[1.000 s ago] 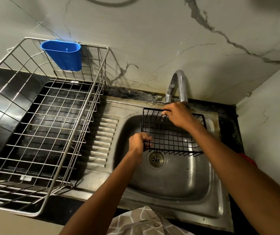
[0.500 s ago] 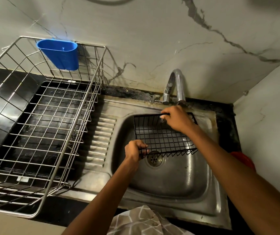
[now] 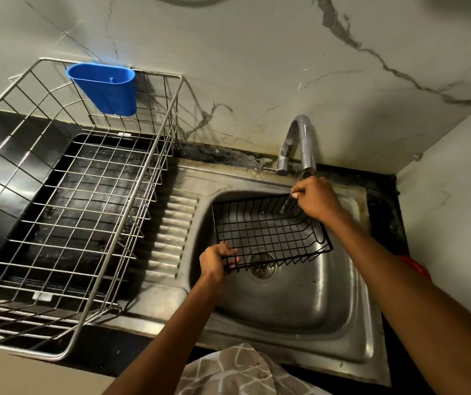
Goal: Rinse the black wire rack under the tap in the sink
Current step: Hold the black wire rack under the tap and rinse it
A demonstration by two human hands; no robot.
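The black wire rack (image 3: 268, 235) hangs inside the steel sink (image 3: 300, 297), tilted, its open side up and its near edge over the drain (image 3: 261, 266). My left hand (image 3: 217, 260) grips the rack's near left corner. My right hand (image 3: 315, 198) pinches the far rim at the right, just under the curved chrome tap (image 3: 300, 138). A thin stream of water falls from the spout onto the rack beside my right hand.
A large steel wire dish basket (image 3: 66, 201) stands on the drainboard to the left, with a blue plastic cup (image 3: 104, 91) hooked on its back rim. A marble wall runs behind and to the right. Something red (image 3: 416, 269) lies behind my right forearm.
The rack has come down from in front of the tap into the basin and tipped flatter. Both hands kept their grip and moved down with it.
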